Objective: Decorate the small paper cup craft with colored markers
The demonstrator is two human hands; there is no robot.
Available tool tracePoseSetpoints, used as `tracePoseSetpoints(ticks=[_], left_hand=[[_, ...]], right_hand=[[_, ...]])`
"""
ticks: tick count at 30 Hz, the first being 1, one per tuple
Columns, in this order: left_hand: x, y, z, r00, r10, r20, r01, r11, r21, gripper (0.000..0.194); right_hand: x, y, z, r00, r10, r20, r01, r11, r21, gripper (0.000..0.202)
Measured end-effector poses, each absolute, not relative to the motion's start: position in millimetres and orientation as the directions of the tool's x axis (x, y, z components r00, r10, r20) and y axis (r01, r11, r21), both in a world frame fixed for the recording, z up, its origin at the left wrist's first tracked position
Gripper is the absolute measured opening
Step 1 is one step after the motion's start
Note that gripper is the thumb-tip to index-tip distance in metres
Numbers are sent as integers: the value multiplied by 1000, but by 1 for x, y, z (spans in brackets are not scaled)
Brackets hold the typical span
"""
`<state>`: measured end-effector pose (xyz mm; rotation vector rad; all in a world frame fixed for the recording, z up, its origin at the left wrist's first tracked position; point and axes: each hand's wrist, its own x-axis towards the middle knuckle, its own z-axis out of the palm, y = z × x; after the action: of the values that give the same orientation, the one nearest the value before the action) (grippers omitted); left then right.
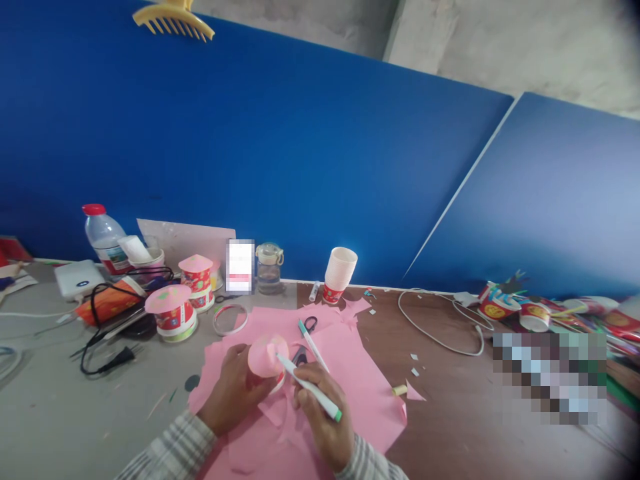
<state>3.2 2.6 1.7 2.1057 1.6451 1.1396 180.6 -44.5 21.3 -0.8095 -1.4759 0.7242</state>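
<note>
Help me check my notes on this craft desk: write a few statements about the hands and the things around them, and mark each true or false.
1. The right hand holds a white marker with a green end. True.
2. The left hand grips scissors. False: it holds a cup with a pink paper cone top; the scissors lie on the pink paper.
3. The water bottle has a blue cap. False: the cap is red.
4. A second marker lies on the pink paper. True.

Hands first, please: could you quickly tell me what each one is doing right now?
Left hand: closed around the pink-topped paper cup, steadying it.
Right hand: closed on a white marker, its tip at the cup's pink top.
</note>
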Motion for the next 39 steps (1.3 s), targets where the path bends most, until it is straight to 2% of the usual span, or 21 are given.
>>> tracePoseSetpoints(ticks=[7, 17, 39], left_hand=[[3, 1, 1, 68, 892, 447, 701, -361, 614, 44], [3, 1, 3, 103, 887, 449, 708, -383, 593, 33], [3, 1, 3, 95, 896, 435, 701, -370, 609, 35]], right_hand=[[179, -44, 22, -39, 841, 540, 82, 541, -837, 17], [176, -42, 19, -43, 858, 512, 91, 514, -853, 19], [175, -42, 19, -33, 873, 486, 72, 487, -870, 17]])
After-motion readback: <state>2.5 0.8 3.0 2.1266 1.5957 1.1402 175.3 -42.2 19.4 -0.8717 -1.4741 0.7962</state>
